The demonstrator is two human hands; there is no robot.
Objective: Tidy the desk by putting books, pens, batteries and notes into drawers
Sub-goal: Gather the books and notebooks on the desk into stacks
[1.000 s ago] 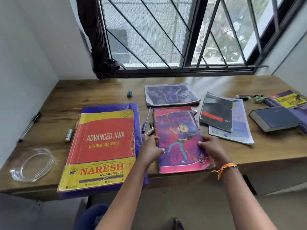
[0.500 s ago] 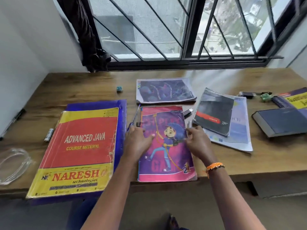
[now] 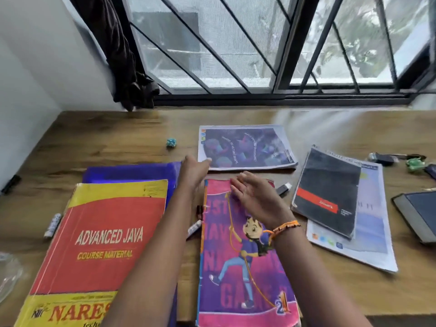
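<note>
A pink and purple cartoon book (image 3: 245, 274) lies at the desk's front middle. My right hand (image 3: 257, 197) hovers over its top edge, fingers apart, holding nothing. My left hand (image 3: 193, 171) reaches past the book's top left corner and touches the near left corner of a purple printed booklet (image 3: 247, 147) behind it. A red and yellow Java book (image 3: 101, 244) lies on a blue folder (image 3: 132, 172) to the left. A marker (image 3: 194, 228) peeks out beside my left forearm. A battery (image 3: 52, 225) lies left of the Java book.
To the right a black notebook (image 3: 328, 190) rests on a white booklet (image 3: 368, 239), with a dark book (image 3: 420, 215) at the edge. A USB stick (image 3: 283, 188), a teal die (image 3: 171, 142), keys (image 3: 382, 159) and a black pen (image 3: 10, 184) lie on the wooden desk (image 3: 113, 138).
Both hands left the cartoon book's sides and moved toward the far side of the desk. The left hand now touches the purple booklet. The camera moved closer to the desk.
</note>
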